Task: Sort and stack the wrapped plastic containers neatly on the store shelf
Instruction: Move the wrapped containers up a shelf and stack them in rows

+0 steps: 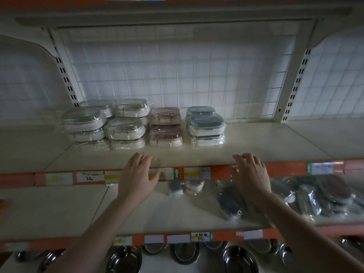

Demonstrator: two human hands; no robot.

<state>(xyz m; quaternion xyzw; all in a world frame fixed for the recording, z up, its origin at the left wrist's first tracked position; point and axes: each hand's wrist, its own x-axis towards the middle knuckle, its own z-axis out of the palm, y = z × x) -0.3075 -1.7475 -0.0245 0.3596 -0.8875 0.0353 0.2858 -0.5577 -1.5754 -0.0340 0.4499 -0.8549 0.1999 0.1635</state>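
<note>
On the upper shelf (256, 142) we count white (122, 127), pink (165, 128) and blue stacks (206, 126). Our left hand (137, 174) and right hand (251, 174) hover at its edge, fingers loosely spread, holding nothing.

No words or numbers legible anywhere. Only a white upward arrow on a green tag (176, 173), stuck to the orange shelf edge strip (285, 166) between the left hand (137, 172) and right hand (250, 174). Handwriting on nearby price labels (89, 176) too blurred to read.

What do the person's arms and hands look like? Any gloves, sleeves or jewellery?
Both are bare. The left hand and right hand wear no gloves, and no rings, watch or bracelet show. No sleeve is visible on either forearm within the picture.
</note>
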